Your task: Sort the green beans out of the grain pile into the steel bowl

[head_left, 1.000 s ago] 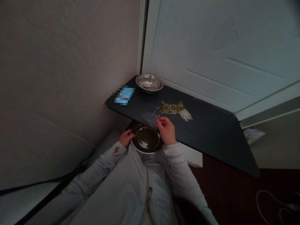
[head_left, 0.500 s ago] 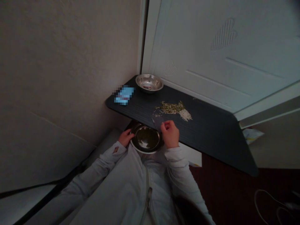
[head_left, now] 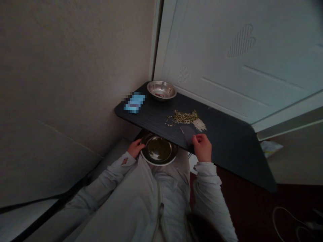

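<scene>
My left hand [head_left: 135, 148] is closed on the left rim of a metal bowl [head_left: 159, 164], which sits at my lap just under the table's front edge. Small green grains, looking like mung beans [head_left: 158, 148], lie in the bowl. Between the fingertips of my right hand [head_left: 202, 147] is a thin, dark, see-through card [head_left: 188, 133], its far edge on the tabletop. Just beyond the card spreads a pile of mixed green beans and pale grains [head_left: 185, 117]. White rice-like grains [head_left: 200, 125] form its right end, and a few loose ones trail to the left.
The dark table [head_left: 232, 148] stands against a white door [head_left: 214, 43]. At its back left is a second metal bowl [head_left: 161, 90], beside a blurred blue item [head_left: 135, 102]. A white cable [head_left: 275, 218] lies on the floor at right.
My right hand has moved right with the card, away from the bowl and along the table's front edge. My left hand and the lap bowl have stayed about where they were.
</scene>
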A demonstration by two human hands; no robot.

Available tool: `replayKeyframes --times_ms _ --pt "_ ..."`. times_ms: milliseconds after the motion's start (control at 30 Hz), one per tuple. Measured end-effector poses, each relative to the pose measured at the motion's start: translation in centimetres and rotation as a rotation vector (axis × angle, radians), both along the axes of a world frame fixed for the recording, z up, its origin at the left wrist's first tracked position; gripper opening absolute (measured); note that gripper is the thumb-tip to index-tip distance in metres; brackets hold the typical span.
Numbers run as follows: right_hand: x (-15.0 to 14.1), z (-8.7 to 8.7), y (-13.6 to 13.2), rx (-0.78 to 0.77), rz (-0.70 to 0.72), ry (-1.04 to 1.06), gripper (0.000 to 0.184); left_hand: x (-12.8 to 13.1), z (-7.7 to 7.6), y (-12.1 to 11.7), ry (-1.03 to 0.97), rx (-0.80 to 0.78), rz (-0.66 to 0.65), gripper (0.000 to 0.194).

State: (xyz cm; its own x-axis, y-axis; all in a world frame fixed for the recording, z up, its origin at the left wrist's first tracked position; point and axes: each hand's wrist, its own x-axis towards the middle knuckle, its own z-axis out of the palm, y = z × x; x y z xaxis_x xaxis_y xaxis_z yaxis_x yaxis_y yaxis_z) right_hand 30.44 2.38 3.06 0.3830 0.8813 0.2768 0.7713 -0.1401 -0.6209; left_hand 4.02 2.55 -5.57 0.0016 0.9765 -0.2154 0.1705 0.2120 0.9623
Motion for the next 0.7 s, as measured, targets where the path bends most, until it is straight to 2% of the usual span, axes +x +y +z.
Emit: replayKeyframes --times_ms 167,300,400,533,700 --pt "2.4 -0.2 0.6 -0.006 -0.010 0.026 0.023 0.0 -0.2 0.0 -0.025 0.002 -0.011 0.032" --pt "3.5 -0.6 0.9 0.040 0.064 0.250 0.024 -0.1 -0.7 0.1 -0.009 0.009 -0.010 0.031" --pt "3.9 -1.0 1.0 0.125 0.050 0.380 0.025 -0.2 -0.9 0.2 0.004 0.017 -0.014 0.032" --pt "4.0 -1.4 1.2 0.157 -0.016 0.374 0.025 -0.2 -0.7 0.2 0.024 0.006 -0.016 0.033" --pt "3.6 -0.8 1.0 0.119 -0.001 0.309 0.027 0.1 0.5 -0.1 0.028 -0.024 -0.012 0.035"
